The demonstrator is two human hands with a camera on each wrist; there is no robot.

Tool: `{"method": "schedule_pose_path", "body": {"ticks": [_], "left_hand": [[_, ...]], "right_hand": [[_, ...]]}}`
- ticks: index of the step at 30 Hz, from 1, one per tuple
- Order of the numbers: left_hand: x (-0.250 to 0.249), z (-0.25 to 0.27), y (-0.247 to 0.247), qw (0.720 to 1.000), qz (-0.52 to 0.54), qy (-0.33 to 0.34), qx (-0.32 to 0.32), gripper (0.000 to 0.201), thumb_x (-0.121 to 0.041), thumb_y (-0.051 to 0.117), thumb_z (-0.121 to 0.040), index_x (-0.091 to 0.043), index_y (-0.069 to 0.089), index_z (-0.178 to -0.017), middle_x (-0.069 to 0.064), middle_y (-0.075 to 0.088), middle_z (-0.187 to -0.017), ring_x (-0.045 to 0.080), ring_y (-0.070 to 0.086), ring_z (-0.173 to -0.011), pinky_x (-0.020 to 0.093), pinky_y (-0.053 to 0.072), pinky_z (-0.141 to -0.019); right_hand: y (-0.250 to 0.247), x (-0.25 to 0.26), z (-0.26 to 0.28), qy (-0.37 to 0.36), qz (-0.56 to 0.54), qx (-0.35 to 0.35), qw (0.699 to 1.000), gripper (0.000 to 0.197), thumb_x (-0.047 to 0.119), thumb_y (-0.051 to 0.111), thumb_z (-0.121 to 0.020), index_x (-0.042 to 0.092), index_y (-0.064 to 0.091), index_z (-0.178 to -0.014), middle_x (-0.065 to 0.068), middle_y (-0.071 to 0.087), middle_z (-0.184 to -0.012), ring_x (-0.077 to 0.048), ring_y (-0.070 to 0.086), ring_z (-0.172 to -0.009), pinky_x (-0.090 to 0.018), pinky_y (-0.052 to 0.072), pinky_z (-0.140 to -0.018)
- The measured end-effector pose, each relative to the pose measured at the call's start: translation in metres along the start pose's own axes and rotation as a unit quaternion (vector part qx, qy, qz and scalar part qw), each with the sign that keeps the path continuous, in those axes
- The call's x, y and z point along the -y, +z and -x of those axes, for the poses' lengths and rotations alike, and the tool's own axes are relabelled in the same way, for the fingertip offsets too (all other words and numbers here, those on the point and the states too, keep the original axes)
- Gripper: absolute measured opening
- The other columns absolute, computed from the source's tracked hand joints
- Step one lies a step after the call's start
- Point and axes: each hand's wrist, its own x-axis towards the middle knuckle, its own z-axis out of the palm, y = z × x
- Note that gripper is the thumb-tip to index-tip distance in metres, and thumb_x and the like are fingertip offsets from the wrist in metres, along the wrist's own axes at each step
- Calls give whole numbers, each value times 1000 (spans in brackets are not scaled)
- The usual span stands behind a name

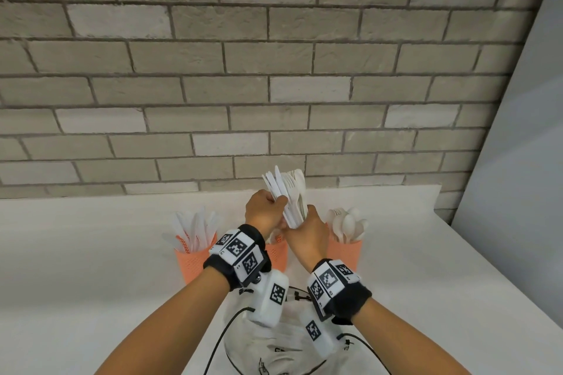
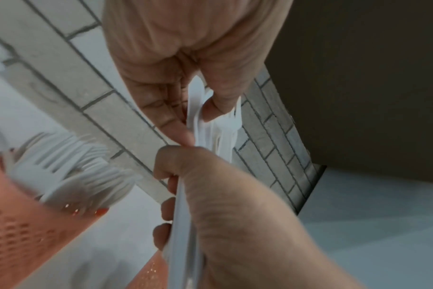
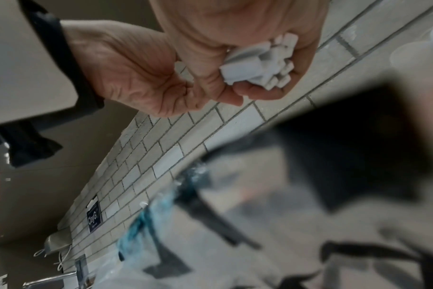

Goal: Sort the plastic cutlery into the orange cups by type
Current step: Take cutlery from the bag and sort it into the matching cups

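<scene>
A bundle of white plastic cutlery with knives, forks and spoons mixed is held upright above the middle orange cup, which my hands largely hide. My right hand grips the bundle by its handle ends. At the bundle's left side, my left hand pinches the knives between thumb and fingers. The left orange cup holds knives. The right orange cup holds spoons.
The three cups stand in a row on a white table close to a grey brick wall. A white panel closes off the right side. A white bag with black cords lies at the near edge under my wrists.
</scene>
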Motion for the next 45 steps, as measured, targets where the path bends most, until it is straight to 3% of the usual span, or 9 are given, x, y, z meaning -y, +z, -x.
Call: {"method": "schedule_pose_path", "body": {"ticks": [9, 14, 17, 22, 25, 31, 34, 38, 45], "left_hand": [[7, 5, 5, 999, 44, -28, 15, 21, -26, 46, -93, -10, 47, -79, 8, 54, -63, 19, 49, -49, 25, 41, -49], [8, 4, 9, 1000, 15, 1, 1, 32, -45, 50, -89, -15, 49, -78, 8, 60, -76, 25, 57, -65, 32, 49, -64], [8, 4, 9, 1000, -3, -6, 6, 32, -45, 48, -91, -15, 51, -80, 10, 62, -80, 28, 61, -69, 32, 53, -62], [12, 0, 9, 999, -53, -11, 9, 29, -35, 43, -94, -11, 52, -82, 21, 68, -94, 38, 66, -87, 46, 54, -84], [14, -2, 9, 998, -60, -14, 5, 30, -29, 38, -95, -9, 52, -76, 23, 68, -91, 39, 65, -84, 46, 54, -83], [15, -6, 5, 999, -40, -6, -12, 36, -24, 34, -97, 2, 60, -96, 22, 67, -89, 36, 65, -79, 47, 55, -80], [11, -13, -3, 999, 7, -16, -27, 33, -24, 31, -99, -5, 58, -97, 16, 67, -79, 27, 61, -61, 36, 56, -61], [12, -20, -14, 996, 79, -33, -23, 30, -22, 30, -100, -5, 54, -96, 6, 64, -65, 15, 55, -49, 21, 44, -42], [25, -16, -25, 981, 177, -66, 34, 25, -25, 38, -99, -12, 54, -85, -5, 69, -54, 14, 53, -58, 14, 41, -42]], "right_hand": [[0, -1, 5, 7, -8, 24, 1000, 42, 24, 70, -77, 9, 51, -112, -7, 66, -104, -23, 63, -92, -25, 43, -63], [3, -4, 5, -4, -5, 15, 1000, 41, 24, 69, -78, 9, 51, -111, -8, 67, -102, -25, 65, -91, -29, 50, -67], [2, -6, 6, -9, 0, 18, 1000, 43, 25, 69, -78, 8, 50, -112, -9, 67, -103, -26, 64, -91, -29, 49, -65], [0, -8, 8, -15, 5, 24, 1000, 43, 27, 69, -77, 7, 50, -111, -9, 67, -100, -27, 64, -89, -30, 48, -64], [-1, -9, 7, -9, 7, 36, 999, 45, 28, 70, -77, 7, 49, -111, -8, 66, -99, -26, 63, -89, -28, 44, -63], [3, -18, 2, 15, -37, 49, 998, 51, 30, 76, -71, 10, 51, -111, -2, 65, -99, -20, 63, -87, -25, 47, -65], [3, -24, 2, 14, -102, 71, 992, 44, 28, 77, -72, 12, 57, -107, -2, 67, -95, -15, 64, -78, -19, 46, -54], [-4, -26, 9, 4, -209, 122, 970, 23, 27, 74, -77, 16, 61, -93, 4, 59, -68, 0, 49, -42, -13, 36, -38], [-12, -26, 9, 156, -389, 247, 874, 25, 38, 58, -88, 15, 62, -81, 9, 41, -45, -3, 34, -35, -16, 31, -36]]}}
